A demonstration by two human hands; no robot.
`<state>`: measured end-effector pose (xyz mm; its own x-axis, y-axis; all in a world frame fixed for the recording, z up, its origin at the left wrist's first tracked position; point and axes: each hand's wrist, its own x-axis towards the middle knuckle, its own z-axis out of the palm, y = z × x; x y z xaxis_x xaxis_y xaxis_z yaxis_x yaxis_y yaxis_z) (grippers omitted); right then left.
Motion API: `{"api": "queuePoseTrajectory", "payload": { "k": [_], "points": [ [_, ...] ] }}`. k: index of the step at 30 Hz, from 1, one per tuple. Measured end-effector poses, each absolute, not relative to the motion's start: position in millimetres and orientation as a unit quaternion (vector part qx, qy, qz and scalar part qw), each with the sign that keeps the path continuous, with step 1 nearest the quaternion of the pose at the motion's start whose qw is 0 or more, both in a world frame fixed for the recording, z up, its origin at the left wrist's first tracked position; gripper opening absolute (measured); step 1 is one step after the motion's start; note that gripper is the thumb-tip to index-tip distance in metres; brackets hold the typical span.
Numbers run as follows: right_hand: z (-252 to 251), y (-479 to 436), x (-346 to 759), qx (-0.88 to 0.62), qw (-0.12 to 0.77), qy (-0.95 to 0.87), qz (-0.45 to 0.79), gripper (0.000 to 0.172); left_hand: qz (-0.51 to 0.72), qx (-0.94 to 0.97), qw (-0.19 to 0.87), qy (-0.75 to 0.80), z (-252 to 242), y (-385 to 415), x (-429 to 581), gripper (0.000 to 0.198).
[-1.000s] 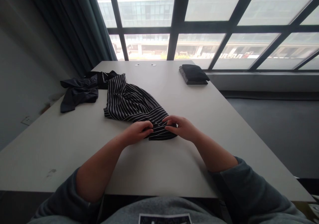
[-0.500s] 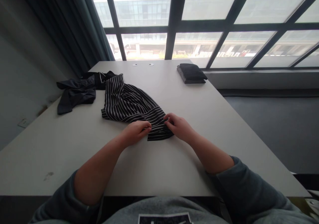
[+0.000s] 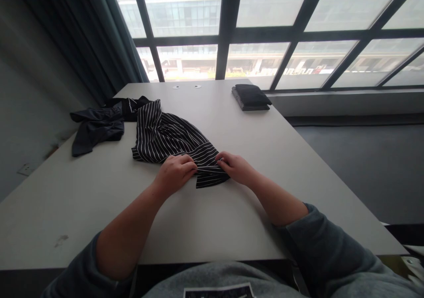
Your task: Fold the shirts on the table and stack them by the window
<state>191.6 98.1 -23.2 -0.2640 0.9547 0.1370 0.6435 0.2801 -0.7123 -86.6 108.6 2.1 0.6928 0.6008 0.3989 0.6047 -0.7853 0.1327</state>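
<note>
Your counter (image 3: 212, 227) carries the striped garment (image 3: 175, 134), near end toward you, beside rumpled dark clothes (image 3: 99, 128). Your left hand (image 3: 175, 171) pinches one edge, your right hand (image 3: 236, 166) the other, each grip seemingly tensioning the cloth between.

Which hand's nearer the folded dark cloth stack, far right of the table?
Right: the right hand is on the near side of the folded dark cloth stack, slightly left; the left hand is also on the near side, but farther left. Neither touches it.
</note>
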Motion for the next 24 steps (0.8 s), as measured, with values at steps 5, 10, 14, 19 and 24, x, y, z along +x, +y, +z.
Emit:
{"api": "queuePoseTrajectory", "payload": {
  "k": [5, 10, 14, 19, 24],
  "points": [
    [-23, 102, 194, -0.571, 0.263, -0.741, 0.237, 0.02, -0.26, -0.897, 0.012, -0.357, 6, 109, -90, 0.024],
    [-14, 100, 197, -0.559, 0.273, -0.734, 0.272, 0.014, -0.312, -0.859, 0.026, -0.405, 6, 114, -94, 0.018],
    [-9, 96, 198, -0.555, 0.252, -0.745, 0.272, 0.012, -0.339, -0.828, 0.048, -0.445, 6, 116, -98, 0.017],
    [-12, 93, 194, -0.601, 0.178, -0.734, 0.261, 0.012, -0.365, -0.804, 0.035, -0.468, 7, 114, -97, 0.016],
    [-20, 101, 191, -0.605, 0.33, -0.6, 0.408, 0.01, -0.397, -0.787, 0.004, -0.473, 8, 116, -97, 0.015]
  ]
}}
